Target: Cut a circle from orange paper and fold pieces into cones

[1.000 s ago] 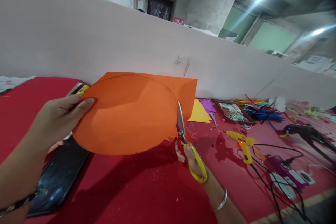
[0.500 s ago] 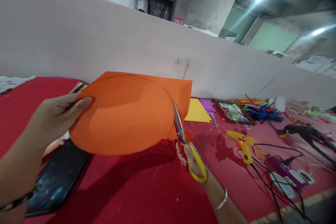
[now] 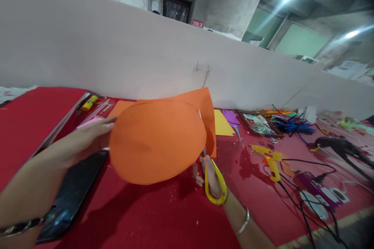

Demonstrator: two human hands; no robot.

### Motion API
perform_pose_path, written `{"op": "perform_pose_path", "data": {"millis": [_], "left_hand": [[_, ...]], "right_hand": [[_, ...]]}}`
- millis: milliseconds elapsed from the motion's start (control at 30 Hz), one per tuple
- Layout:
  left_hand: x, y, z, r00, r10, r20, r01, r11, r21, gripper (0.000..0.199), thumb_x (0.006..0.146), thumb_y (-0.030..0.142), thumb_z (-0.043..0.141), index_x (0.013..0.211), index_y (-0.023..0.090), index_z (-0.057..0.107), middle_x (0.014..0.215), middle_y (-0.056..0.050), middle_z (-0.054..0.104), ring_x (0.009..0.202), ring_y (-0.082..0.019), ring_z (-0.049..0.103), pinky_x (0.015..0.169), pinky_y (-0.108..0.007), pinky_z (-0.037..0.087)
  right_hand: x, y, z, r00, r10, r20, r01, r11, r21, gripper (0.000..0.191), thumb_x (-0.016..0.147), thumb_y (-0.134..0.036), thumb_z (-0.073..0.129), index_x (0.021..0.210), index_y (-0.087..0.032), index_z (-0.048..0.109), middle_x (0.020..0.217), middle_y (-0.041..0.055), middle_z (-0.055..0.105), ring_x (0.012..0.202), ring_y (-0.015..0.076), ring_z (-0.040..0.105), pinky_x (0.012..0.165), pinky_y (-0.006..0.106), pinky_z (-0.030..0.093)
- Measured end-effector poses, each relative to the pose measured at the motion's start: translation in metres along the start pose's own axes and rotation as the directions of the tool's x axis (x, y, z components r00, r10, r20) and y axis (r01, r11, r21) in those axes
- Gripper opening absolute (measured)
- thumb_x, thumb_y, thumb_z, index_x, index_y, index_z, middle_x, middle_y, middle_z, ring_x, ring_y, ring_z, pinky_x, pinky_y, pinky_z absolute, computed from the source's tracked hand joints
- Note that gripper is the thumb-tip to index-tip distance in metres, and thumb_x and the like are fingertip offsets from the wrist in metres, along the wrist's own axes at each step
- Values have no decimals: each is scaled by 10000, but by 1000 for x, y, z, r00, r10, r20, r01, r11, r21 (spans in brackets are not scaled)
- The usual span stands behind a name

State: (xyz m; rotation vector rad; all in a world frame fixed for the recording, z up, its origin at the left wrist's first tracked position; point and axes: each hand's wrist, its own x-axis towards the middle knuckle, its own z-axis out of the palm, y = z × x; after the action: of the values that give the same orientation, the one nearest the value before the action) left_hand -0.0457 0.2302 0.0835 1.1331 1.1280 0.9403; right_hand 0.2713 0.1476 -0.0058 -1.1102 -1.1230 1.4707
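Observation:
A sheet of orange paper (image 3: 157, 140) with a large rounded, partly cut outline is held up over the red table. My left hand (image 3: 90, 136) is at its left edge, fingers bent behind the paper and partly hidden. My right hand (image 3: 212, 177) grips yellow-handled scissors (image 3: 222, 186) at the sheet's lower right. Their blades are mostly behind the paper, with one tip showing near its upper right edge. The outer strip of orange paper (image 3: 209, 113) stands up and curls beyond the blades.
A dark phone-like slab (image 3: 76, 198) lies under my left forearm. Red sheets (image 3: 37, 120) are at the left. Rightward are yellow paper (image 3: 222, 123), a tray of small items (image 3: 261, 126), a yellow glue gun (image 3: 271, 159), cables and a purple power strip (image 3: 320, 190).
The orange paper has shifted right and slightly down and turned. My left hand has moved right, its thumb no longer lying on the front. The scissor blades are now mostly hidden behind the sheet.

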Motion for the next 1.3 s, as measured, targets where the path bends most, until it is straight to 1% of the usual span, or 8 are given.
{"op": "perform_pose_path", "data": {"millis": [167, 300, 467, 700, 900, 1033, 1167, 1300], "left_hand": [[-5, -3, 31, 854, -7, 520, -14, 999, 35, 502, 757, 358, 541, 1239, 239, 464, 1150, -72, 588, 1093, -255, 502, 852, -392, 433], [-13, -9, 68, 827, -173, 534, 24, 961, 274, 498, 718, 307, 622, 1197, 206, 528, 1139, -77, 605, 1033, -251, 546, 786, -316, 459], [-6, -39, 90, 762, -299, 574, 91, 928, 362, 456, 755, 425, 574, 1147, 192, 568, 1085, -75, 637, 973, -238, 588, 731, -287, 478], [-2, -77, 122, 874, -182, 450, 164, 983, 80, 405, 723, 434, 620, 1048, 193, 627, 1161, -68, 601, 1120, -228, 491, 957, -325, 333], [1, -86, 132, 922, -152, 357, 317, 825, -468, 186, 695, 349, 683, 757, 176, 655, 779, -15, 665, 746, -118, 592, 734, -212, 426], [1, -77, 131, 960, -151, 237, 261, 787, -559, 82, 691, 231, 696, 723, 194, 630, 706, 28, 624, 643, -65, 558, 631, -150, 419], [-7, -69, 139, 936, -197, 291, 332, 771, -544, 119, 699, 226, 680, 798, 175, 637, 861, -30, 650, 693, -100, 577, 666, -200, 451], [-10, -65, 139, 975, -128, 181, 197, 876, -441, 198, 660, 282, 704, 796, 160, 629, 783, -29, 645, 641, -116, 559, 616, -216, 444]], "right_hand": [[2, -4, 4, 1000, -3, 4, 2, 996, 94, 293, 861, -301, 498, 1108, -143, 514, 1080, 73, 551, 897, 178, 569, 746, 367, 492], [5, -6, 6, 1000, -19, 1, 19, 985, 169, 279, 864, -303, 494, 1088, -138, 521, 1037, 66, 565, 848, 159, 578, 710, 341, 500], [6, -7, 9, 998, -66, -2, 64, 961, 268, 305, 865, -408, 455, 801, -122, 540, 648, -27, 516, 446, 45, 443, 421, 186, 394], [0, -12, 16, 991, -106, 78, 74, 937, 340, 356, 780, -483, 526, 624, -173, 448, 538, -57, 392, 341, 33, 293, 327, 189, 274], [-4, -11, 20, 961, -197, 194, 116, 925, 362, 305, 826, -406, 497, 645, -165, 444, 555, -62, 387, 354, 28, 296, 343, 173, 287], [-6, -10, 20, 968, -165, 191, 103, 950, 296, 334, 810, -443, 507, 638, -166, 435, 547, -64, 362, 376, 34, 283, 377, 187, 290], [-9, -8, 20, 966, -121, 227, 81, 981, 176, 349, 806, -480, 492, 649, -175, 427, 483, -70, 346, 401, 55, 304, 427, 206, 296], [-11, -10, 19, 955, -111, 275, 82, 990, 116, 372, 780, -527, 496, 661, -182, 426, 490, -62, 359, 413, 65, 325, 451, 223, 310]]}}
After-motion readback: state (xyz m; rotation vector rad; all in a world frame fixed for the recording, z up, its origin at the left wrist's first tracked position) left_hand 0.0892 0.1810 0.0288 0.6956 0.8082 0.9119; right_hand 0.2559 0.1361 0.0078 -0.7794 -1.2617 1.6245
